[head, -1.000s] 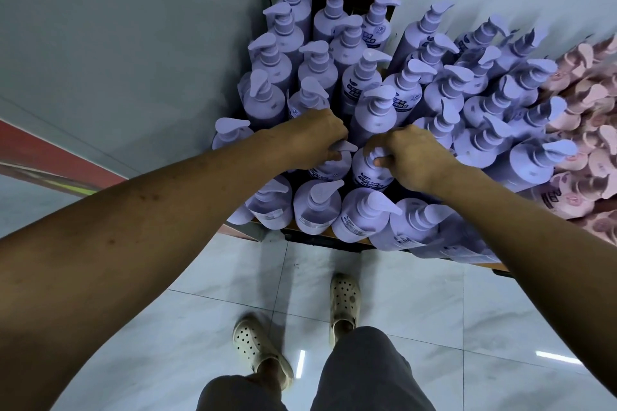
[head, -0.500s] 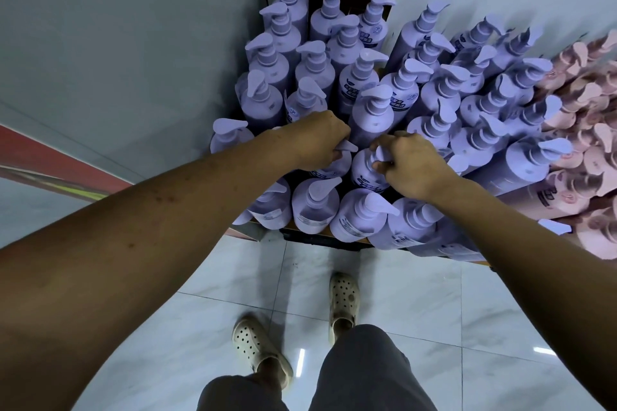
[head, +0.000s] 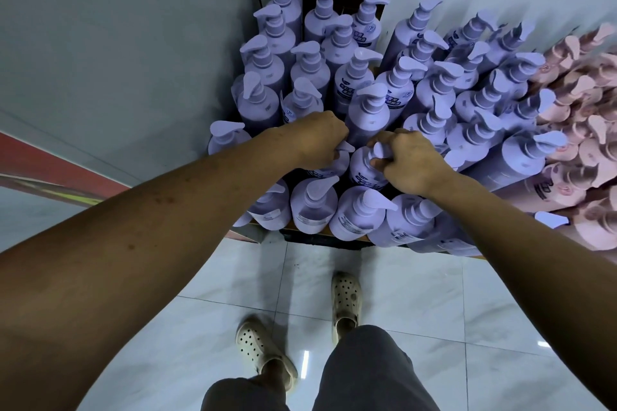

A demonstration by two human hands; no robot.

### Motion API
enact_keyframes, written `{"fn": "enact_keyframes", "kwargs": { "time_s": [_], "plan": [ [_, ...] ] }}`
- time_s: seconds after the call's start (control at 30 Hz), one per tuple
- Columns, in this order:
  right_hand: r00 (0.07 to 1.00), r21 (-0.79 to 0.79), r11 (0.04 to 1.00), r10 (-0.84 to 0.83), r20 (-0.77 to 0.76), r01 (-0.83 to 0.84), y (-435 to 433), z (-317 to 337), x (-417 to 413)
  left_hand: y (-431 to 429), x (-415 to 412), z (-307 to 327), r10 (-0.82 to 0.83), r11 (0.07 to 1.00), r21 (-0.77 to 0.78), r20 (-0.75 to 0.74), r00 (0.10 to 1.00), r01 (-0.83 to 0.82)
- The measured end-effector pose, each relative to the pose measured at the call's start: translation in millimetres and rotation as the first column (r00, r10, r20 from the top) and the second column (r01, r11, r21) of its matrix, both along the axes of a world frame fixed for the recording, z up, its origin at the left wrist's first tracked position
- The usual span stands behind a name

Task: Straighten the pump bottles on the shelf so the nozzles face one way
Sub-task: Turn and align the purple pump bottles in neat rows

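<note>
HEAD VIEW: A wide-angle camera worn on the person's head looks forward and steeply down. Both bare forearms run in from the lower corners to the left hand (head: pixel 319 140) and right hand (head: pixel 412 162), close under the lens near mid-frame, each gripping one of the purple pump bottles (head: pixel 367 110). Beyond the hands the bottles fan outward, with pink bottles (head: pixel 574 130) out past the right hand. Nearer than the hands, the tiled floor (head: pixel 500 310) and the wearer's shoes (head: pixel 345 297) fill the lower frame.

Dark printed labels (head: pixel 351 90) on purple pump bottles (head: pixel 367 113): characters too blurred to read.
</note>
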State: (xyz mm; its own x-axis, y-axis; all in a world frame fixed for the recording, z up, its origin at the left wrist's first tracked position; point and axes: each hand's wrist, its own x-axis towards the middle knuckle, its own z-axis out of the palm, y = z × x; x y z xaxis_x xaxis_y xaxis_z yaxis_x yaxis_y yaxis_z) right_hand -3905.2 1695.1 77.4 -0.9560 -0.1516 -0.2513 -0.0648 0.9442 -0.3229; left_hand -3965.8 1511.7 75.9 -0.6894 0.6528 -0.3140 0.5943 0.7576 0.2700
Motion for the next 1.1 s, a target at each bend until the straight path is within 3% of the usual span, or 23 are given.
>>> {"fn": "enact_keyframes", "kwargs": {
  "time_s": [0.23, 0.5, 0.73, 0.9, 1.1],
  "plan": [
    [0.999, 0.013, 0.999, -0.04, 0.015, 0.04, -3.8, -6.7, 5.6, -0.3, 3.6, -1.8, 0.021, 0.999, -0.027, 0.002, 1.0, -0.021],
    [0.989, -0.131, 0.981, -0.144, 0.016, 0.145, 3.2, -10.8, 9.4, 0.2, 5.5, -0.8, 0.032, 0.999, -0.041, 0.005, 0.999, -0.032],
    [0.96, -0.217, 0.949, -0.257, -0.107, 0.23, 24.9, 12.3, 22.6, 20.7, 6.6, 8.4, 0.058, 0.971, 0.231, 0.045, 0.997, -0.067],
    [0.925, -0.079, 0.938, -0.347, -0.155, 0.338, 60.6, 22.7, 42.9, 54.9, 18.1, 18.2, -0.07, 0.97, 0.238, 0.099, 0.993, 0.044],
    [0.93, 0.078, 0.929, -0.353, -0.104, 0.361, 89.0, 10.8, 34.7, 65.6, 18.3, 19.9, -0.02, 0.976, 0.217, 0.024, 1.0, 0.015]
  ]
}}
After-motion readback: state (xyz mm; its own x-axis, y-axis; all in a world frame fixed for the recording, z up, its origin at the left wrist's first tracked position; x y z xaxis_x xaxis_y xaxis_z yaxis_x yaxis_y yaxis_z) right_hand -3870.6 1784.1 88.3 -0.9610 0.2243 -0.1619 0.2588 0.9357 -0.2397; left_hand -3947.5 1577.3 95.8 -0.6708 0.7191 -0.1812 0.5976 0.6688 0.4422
